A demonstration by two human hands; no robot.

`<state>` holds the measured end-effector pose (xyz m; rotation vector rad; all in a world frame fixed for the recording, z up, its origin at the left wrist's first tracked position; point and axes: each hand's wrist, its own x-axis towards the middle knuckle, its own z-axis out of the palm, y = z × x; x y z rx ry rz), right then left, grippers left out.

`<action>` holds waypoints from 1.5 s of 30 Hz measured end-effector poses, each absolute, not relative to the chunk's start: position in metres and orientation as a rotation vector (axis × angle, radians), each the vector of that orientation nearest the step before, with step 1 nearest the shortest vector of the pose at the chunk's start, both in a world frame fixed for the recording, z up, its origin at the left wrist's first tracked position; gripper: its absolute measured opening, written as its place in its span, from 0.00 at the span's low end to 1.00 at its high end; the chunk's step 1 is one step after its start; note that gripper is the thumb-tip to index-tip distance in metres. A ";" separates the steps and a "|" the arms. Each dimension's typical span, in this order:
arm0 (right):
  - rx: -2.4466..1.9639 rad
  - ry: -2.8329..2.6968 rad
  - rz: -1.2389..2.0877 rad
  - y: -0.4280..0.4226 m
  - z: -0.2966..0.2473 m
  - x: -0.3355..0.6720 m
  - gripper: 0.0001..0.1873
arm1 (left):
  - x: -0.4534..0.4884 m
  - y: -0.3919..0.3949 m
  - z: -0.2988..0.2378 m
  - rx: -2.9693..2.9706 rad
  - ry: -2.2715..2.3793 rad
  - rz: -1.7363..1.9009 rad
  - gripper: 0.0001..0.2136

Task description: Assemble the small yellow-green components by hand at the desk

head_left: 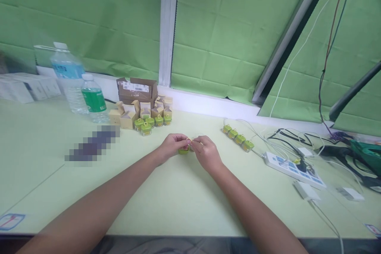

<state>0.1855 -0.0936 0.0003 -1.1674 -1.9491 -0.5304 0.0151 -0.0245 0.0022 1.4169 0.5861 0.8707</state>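
Note:
Both of my hands meet over the middle of the pale green table [178, 202]. My left hand [172, 146] and my right hand [205, 151] pinch a small green jar [183, 151] with a yellowish ring on top; the jar rests on the table between my fingertips. A cluster of the same green jars [150, 122] stands behind to the left, in front of small tan cartons [127, 118]. A row of several more green jars [237, 137] lies to the right.
Two water bottles [89, 95] stand at the back left beside white boxes [26, 87]. A brown cardboard box [137, 89] sits by the window sill. A white power strip [293, 168], adapters and tangled cables occupy the right side.

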 end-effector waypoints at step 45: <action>-0.986 -0.867 1.567 -0.097 0.019 0.183 0.11 | 0.018 -0.029 0.007 1.597 0.612 0.999 0.11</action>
